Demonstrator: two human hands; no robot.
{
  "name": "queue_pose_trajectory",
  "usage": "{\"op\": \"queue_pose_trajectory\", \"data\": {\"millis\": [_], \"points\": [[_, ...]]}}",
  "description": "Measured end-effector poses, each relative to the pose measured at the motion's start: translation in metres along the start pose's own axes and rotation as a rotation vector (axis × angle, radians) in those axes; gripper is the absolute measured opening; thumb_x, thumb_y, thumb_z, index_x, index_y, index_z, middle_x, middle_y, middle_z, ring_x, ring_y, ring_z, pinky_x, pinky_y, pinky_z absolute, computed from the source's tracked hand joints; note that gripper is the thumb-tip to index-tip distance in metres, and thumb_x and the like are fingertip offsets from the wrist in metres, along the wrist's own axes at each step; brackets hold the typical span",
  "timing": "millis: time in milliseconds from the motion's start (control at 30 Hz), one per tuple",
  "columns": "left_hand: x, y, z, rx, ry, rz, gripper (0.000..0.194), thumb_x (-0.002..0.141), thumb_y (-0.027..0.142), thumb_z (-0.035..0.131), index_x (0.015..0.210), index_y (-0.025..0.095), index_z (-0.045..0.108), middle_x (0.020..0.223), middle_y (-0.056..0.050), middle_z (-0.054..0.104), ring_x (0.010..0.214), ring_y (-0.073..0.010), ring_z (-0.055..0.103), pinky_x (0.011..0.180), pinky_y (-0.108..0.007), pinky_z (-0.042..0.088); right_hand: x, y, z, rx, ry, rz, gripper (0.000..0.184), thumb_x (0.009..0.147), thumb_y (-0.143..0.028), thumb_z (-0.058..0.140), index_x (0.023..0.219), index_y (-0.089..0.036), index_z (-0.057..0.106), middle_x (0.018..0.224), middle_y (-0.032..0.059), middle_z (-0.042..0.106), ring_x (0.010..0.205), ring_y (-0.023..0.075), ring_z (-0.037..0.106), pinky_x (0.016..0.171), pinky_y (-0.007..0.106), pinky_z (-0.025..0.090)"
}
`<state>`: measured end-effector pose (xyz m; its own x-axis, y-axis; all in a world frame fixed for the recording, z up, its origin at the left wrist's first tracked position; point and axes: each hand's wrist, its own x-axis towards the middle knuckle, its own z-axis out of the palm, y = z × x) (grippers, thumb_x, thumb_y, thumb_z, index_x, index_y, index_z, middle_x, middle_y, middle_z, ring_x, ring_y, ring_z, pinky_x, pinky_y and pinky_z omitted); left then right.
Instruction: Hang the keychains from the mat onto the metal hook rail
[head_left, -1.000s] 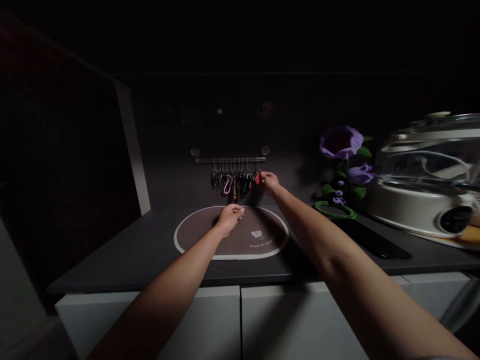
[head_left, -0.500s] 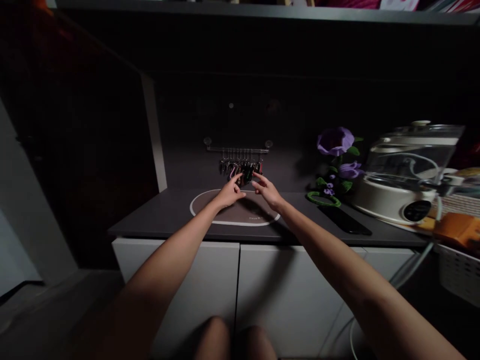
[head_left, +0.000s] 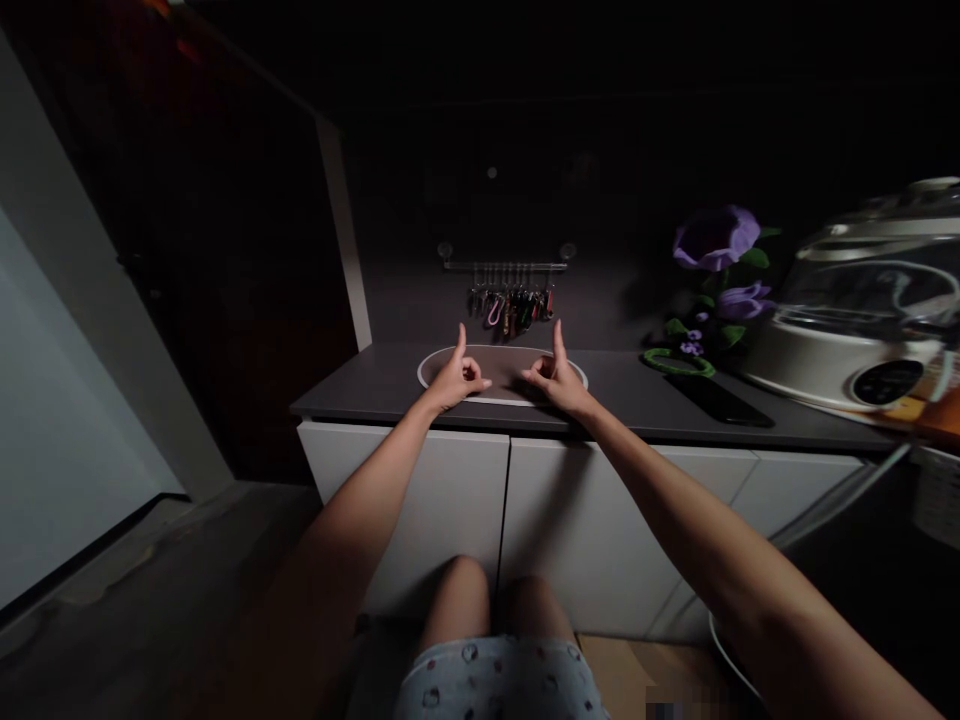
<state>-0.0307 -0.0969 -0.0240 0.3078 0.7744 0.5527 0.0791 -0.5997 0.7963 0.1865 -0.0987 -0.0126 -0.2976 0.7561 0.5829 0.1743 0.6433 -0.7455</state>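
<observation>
Both my arms reach out over the dark counter point(head_left: 360, 388). My left hand point(head_left: 457, 375) and my right hand point(head_left: 556, 378) hover above an oval brown mat point(head_left: 504, 362) with a white rim. On each hand the index finger points up, the thumb sticks out toward the other hand, and the remaining fingers are curled. Neither hand holds anything. Behind them, on the back wall, a metal rail point(head_left: 506, 266) carries several keys and coloured key tags point(head_left: 512, 305). The hands are well short of the keys.
Purple artificial flowers point(head_left: 716, 242) with a green ring base stand to the right. A flat black object point(head_left: 718, 398) lies beside them, then a white cooker with a clear lid point(head_left: 855, 300). White cabinet doors point(head_left: 450, 500) are below. My knees point(head_left: 487, 600) show at the bottom.
The view has pulled back and down from the counter. My right hand has left the red tag on the rail. Both hands have drawn back over the mat, index fingers raised.
</observation>
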Motion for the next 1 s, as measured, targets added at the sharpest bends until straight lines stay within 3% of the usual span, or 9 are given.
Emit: {"op": "queue_pose_trajectory", "data": {"millis": [233,367,467,567,667,800,1000], "points": [[0.004,-0.003,0.000,-0.095,0.078,-0.096,0.111,0.063,0.016,0.068,0.136,0.026,-0.015,0.062,0.009,0.050,0.053,-0.0048,0.044,0.058,-0.018,0.037,0.003,0.006,-0.003,-0.036,0.030,0.016,0.097,0.071,-0.033,0.059,0.138,-0.024,-0.010,0.066,-0.0045,0.055,0.056,0.0099,0.050,0.056,0.023,0.044],[0.028,-0.010,-0.007,-0.106,0.284,-0.266,0.094,0.068,0.028,0.065,0.139,0.016,0.005,0.062,0.005,0.052,0.054,-0.0066,0.045,0.058,-0.020,0.037,0.023,0.015,-0.020,-0.117,0.079,0.091,0.068,0.072,-0.042,0.057,0.132,-0.020,0.033,0.086,0.0042,0.062,0.073,0.0131,0.057,0.072,0.030,0.046],[0.058,-0.019,-0.018,0.020,0.394,-0.332,0.084,0.066,0.034,0.067,0.135,0.012,0.025,0.081,-0.004,0.059,0.072,-0.0115,0.054,0.069,-0.023,0.040,0.052,0.019,-0.041,-0.171,0.195,0.183,0.053,0.072,-0.049,0.056,0.113,-0.016,0.054,0.108,0.0116,0.058,0.095,0.0191,0.055,0.085,0.035,0.043],[0.092,-0.028,-0.029,0.091,0.439,-0.346,0.082,0.059,0.037,0.072,0.129,0.016,0.035,0.112,-0.012,0.054,0.101,-0.0195,0.051,0.083,-0.027,0.038,0.086,0.025,-0.062,-0.207,0.328,0.278,0.064,0.068,-0.052,0.058,0.117,-0.014,0.049,0.124,0.0150,0.049,0.110,0.0229,0.048,0.093,0.035,0.039],[0.128,-0.038,-0.036,0.073,0.446,-0.337,0.084,0.052,0.037,0.076,0.125,0.018,0.039,0.127,-0.015,0.045,0.115,-0.0239,0.043,0.089,-0.029,0.035,0.120,0.037,-0.078,-0.221,0.394,0.341,0.078,0.064,-0.056,0.060,0.126,-0.013,0.039,0.132,0.0161,0.040,0.117,0.0238,0.042,0.097,0.034,0.036],[0.173,-0.049,-0.036,-0.013,0.428,-0.296,0.069,0.053,0.039,0.075,0.112,0.018,0.047,0.118,-0.014,0.052,0.107,-0.0222,0.050,0.089,-0.030,0.037,0.157,0.060,-0.086,-0.174,0.409,0.344,0.076,0.065,-0.059,0.057,0.123,-0.013,0.041,0.127,0.0152,0.045,0.113,0.0217,0.046,0.093,0.030,0.038],[0.213,-0.059,-0.019,-0.283,0.382,-0.351,0.038,0.074,0.051,0.053,0.096,0.020,0.050,0.100,-0.006,0.060,0.079,-0.0125,0.057,0.080,-0.029,0.042,0.185,0.096,-0.078,-0.110,0.417,0.290,0.058,0.068,-0.067,0.043,0.100,-0.019,0.052,0.099,0.0058,0.059,0.089,0.0177,0.054,0.077,0.029,0.044]]}}
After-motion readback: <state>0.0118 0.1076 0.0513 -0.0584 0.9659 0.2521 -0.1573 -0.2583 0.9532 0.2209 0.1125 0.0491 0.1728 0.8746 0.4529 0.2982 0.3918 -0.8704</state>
